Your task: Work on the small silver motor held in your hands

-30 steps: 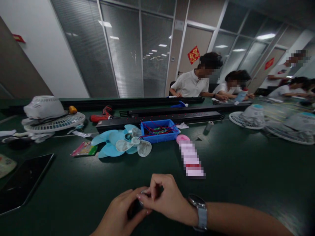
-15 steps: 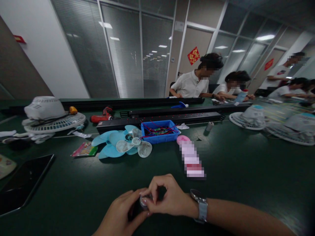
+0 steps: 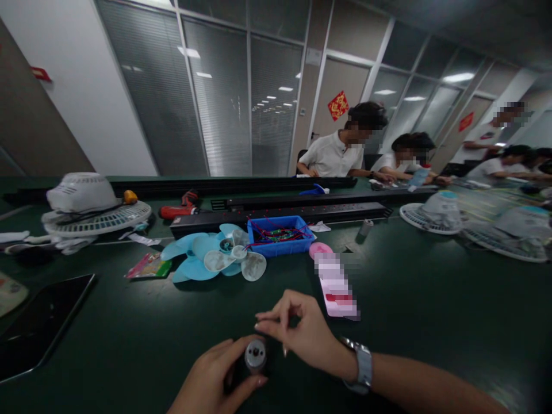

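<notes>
My left hand (image 3: 218,371) grips a small electric motor (image 3: 255,355) upright between thumb and index finger, near the table's front edge. The motor is a silvery metal cylinder, and its round end with small dark holes faces up. Just above and to the right of it, apart from the motor, is my right hand (image 3: 297,330), with a watch at the wrist. Its thumb and index fingertips are pinched close together; whatever is between them, if anything, is too small to make out.
Ahead lie fan blades (image 3: 202,253), a blue bin (image 3: 282,247) of wired parts, a pink handheld item (image 3: 334,282) and another metal cylinder (image 3: 365,227). A black tablet (image 3: 43,322) is at left. Behind are a red drill (image 3: 179,210), fan housings (image 3: 86,198) and co-workers (image 3: 336,152).
My right hand has lifted off the motor's top, up and slightly right, uncovering its end face. My left hand still holds the motor in nearly the same place.
</notes>
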`<state>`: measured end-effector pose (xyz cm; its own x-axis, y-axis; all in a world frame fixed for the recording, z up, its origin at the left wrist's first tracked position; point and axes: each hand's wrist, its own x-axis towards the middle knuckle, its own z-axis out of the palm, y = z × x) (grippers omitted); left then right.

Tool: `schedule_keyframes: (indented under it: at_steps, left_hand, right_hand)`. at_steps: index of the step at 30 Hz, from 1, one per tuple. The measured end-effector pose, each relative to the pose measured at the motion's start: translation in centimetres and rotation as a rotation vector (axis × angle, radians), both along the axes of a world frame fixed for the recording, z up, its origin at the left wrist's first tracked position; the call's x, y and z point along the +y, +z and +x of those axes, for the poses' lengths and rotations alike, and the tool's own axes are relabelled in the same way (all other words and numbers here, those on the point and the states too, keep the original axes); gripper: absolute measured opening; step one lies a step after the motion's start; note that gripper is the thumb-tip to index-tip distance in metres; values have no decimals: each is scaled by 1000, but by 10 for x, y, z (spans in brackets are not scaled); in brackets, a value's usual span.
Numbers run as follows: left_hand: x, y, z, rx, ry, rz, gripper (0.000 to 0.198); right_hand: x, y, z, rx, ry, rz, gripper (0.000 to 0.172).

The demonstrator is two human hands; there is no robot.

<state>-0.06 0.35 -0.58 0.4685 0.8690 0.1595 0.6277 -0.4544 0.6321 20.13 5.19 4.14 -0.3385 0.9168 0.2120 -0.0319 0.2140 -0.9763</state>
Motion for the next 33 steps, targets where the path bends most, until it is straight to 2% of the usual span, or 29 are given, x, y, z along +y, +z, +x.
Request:
schedule_keyframes:
  at_steps: [3, 5, 9, 15, 24, 29, 33]
  left_hand:
    - [2, -2, 0, -5, 9, -21, 41]
    - [4, -5, -1, -11, 4, -6, 43]
    - [5, -9, 0, -3, 1, 39, 43]
    - [4, -1, 1, 10, 21, 53, 41]
    - [8, -14, -3, 13, 9, 66, 44]
    - [6, -5, 1, 7, 8, 63, 41]
    - [4, -1, 2, 3, 14, 78, 41]
  right_hand:
    - [19, -5, 8, -45, -149, -39, 34]
    - [28, -12, 14, -142, -195, -1, 28]
    - [33, -27, 22, -293, -172, 82, 21]
    - [34, -42, 26, -416, -238, 189, 20]
    - [31, -37, 25, -432, -261, 128, 15]
    - [37, -42, 24, -368, -298, 126, 20]
    - [21, -22, 16, -270, -307, 176, 27]
